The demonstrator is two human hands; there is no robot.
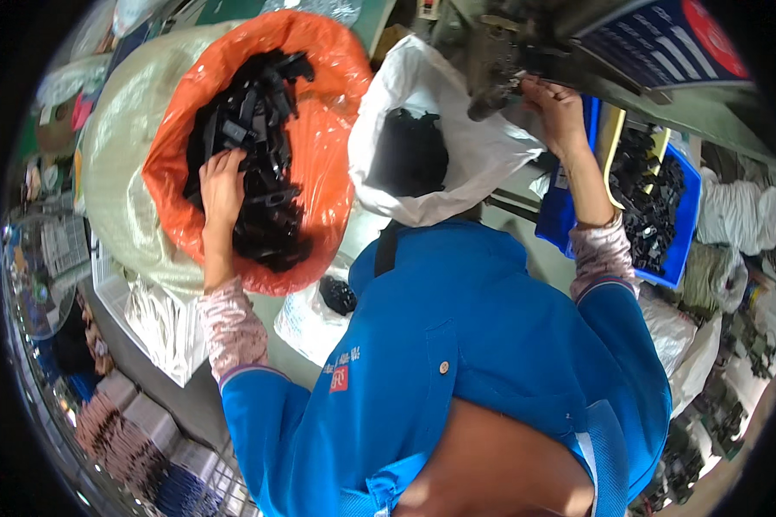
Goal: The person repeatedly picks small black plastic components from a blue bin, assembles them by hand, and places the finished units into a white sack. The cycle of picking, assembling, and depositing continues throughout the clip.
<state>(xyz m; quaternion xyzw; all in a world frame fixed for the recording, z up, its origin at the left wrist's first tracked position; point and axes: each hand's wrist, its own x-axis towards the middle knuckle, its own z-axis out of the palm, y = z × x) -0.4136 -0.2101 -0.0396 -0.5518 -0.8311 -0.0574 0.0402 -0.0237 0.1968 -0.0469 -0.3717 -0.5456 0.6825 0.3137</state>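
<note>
My left hand (222,189) reaches into the orange plastic bag (328,146) on the left. Its fingers are curled over a black plastic part (235,131) at the top of a heap of similar parts (267,202). My right hand (559,112) is raised beside the dark metal head of a machine (493,73) at the upper right. Thumb and fingers are drawn together near the machine's tip; what they hold is too small to make out. Between my hands stands an open white woven bag (487,164) with black pieces (409,155) deep inside.
A blue bin (683,220) with a yellow edge and many black parts stands right of my right forearm. A pale sack (116,164) surrounds the orange bag. A white crate (168,336) sits at lower left, and a sign panel (655,43) juts in above.
</note>
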